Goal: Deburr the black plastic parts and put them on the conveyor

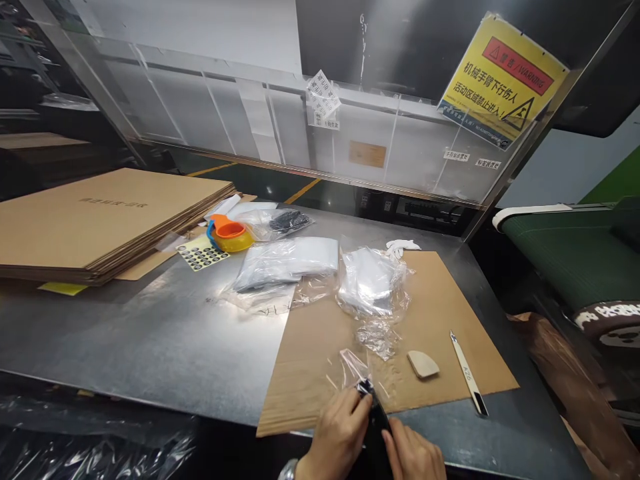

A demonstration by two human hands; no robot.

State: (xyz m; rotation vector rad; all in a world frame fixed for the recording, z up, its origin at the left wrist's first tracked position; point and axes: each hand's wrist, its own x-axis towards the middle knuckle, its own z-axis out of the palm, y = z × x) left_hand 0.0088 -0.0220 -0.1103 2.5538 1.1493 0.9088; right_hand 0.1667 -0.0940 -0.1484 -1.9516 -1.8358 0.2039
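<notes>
A long black object point(379, 430), whose kind I cannot make out, lies between my two hands at the front edge of the table. My left hand point(337, 430) is closed on its far end, thumb and fingers pinched together. Along its right side, the fingers of my right hand point(414, 452) are wrapped round it. Clear plastic film point(350, 367) spreads out just beyond my left fingertips, over the cardboard sheet point(310, 360). A beige quarter-round block point(423, 365) and a slim white-handled tool point(469, 373) marked "A26" lie to the right.
Clear bags with white contents point(370, 280) lie at the cardboard's far side. An orange and yellow tape dispenser point(231, 233) stands by a sticker sheet point(203, 253). Stacked cardboard point(115, 213) fills the left. A clear panel point(295, 133) hangs behind; a green conveyor point(565, 247) runs at right.
</notes>
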